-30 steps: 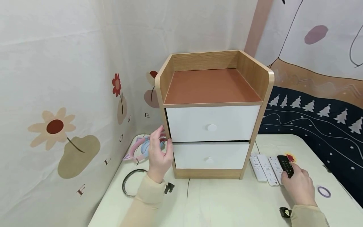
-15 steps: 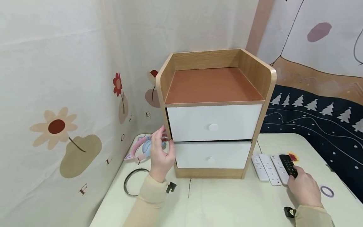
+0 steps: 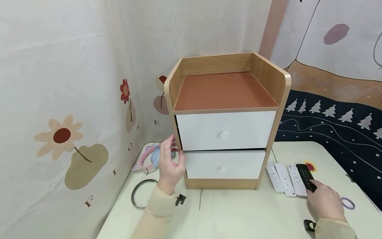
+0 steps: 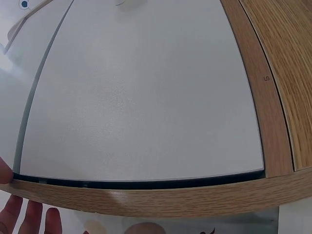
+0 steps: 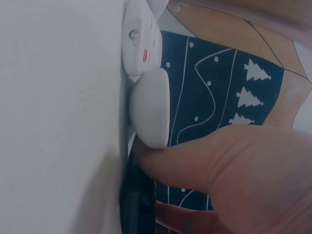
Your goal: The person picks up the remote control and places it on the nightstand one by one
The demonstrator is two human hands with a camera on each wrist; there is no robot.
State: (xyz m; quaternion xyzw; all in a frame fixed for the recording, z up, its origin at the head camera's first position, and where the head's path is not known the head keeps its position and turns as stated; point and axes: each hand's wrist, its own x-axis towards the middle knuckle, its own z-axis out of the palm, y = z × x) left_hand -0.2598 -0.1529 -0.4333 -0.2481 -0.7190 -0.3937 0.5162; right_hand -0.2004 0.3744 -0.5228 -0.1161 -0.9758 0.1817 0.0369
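A wooden drawer cabinet (image 3: 226, 184) with two white drawers stands on the table. My left hand (image 3: 170, 167) holds its left side panel, thumb at the front edge and fingers around the outer side. In the left wrist view, the thumb (image 4: 5, 173) and fingertips (image 4: 33, 214) lie on opposite sides of the wooden edge. My right hand (image 3: 326, 202) grips the near end of a black remote control (image 3: 305, 174) lying on the table. Several white remote controls (image 3: 285, 179) lie in a row to its left. In the right wrist view, the thumb touches the black remote beside a white one (image 5: 151, 107).
Pink and blue cat-ear headphones (image 3: 146, 158) and a black coiled ring (image 3: 134, 196) lie left of the cabinet. A purple ring (image 3: 348, 203) lies right of my right hand. Patterned cloth (image 3: 74, 83) hangs behind and at the sides. The upper drawer has a round knob (image 3: 225, 135).
My right hand has shifted right and toward me, onto the near end of the black remote control. The white remote nearest it sits slightly further right. My left hand keeps its place on the cabinet.
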